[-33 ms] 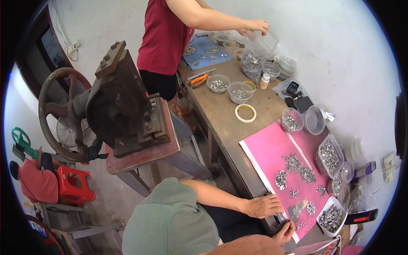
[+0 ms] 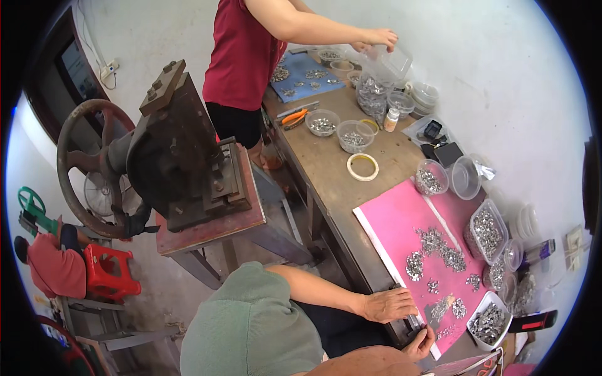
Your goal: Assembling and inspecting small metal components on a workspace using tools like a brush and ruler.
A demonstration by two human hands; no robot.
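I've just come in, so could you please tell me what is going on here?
The person's left hand and right hand are close together at a pink sheet's edge; anything they hold is too small to tell. Silvery pieces lie in piles on the sheet. Farther up the table, a co-worker's hand is at a clear container.

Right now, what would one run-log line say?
left hand: at pink mat | right hand: at mat's edge, grip unclear | on mat: silvery pieces
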